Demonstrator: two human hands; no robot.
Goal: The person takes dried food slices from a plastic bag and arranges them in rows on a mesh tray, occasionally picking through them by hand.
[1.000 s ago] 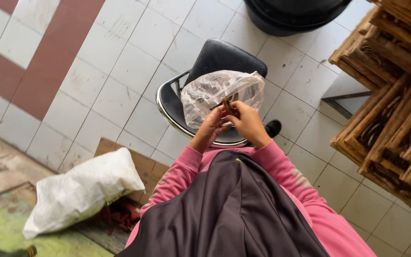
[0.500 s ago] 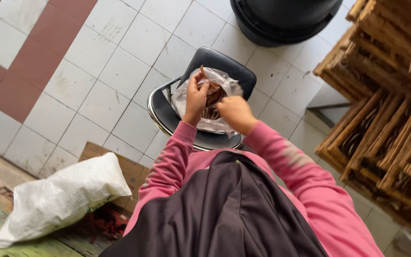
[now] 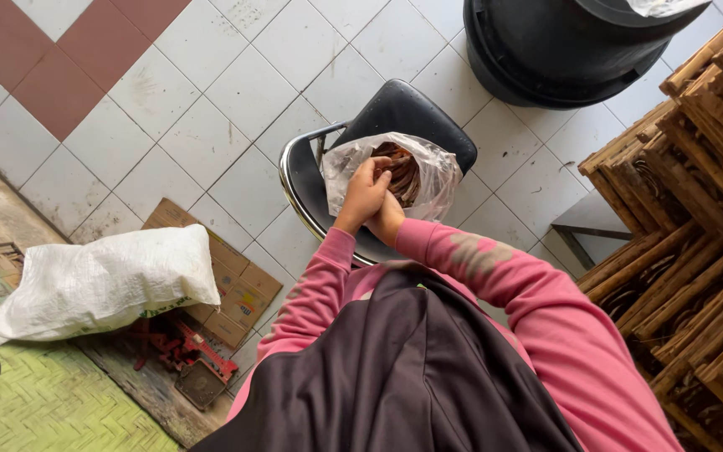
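Clear plastic bag (image 3: 428, 172) of brown sticks, both hands (image 3: 371, 201) at its mouth.

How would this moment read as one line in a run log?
left hand: at mouth of clear plastic bag of brown sticks | right hand: beside left, grip unclear | bag: on black chair

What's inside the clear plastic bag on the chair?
The clear plastic bag holds brown stick-like pieces, visible through its open top. Both hands sit at the opening and cover the near part; the crinkled film hides the bottom of the bag on the black chair.
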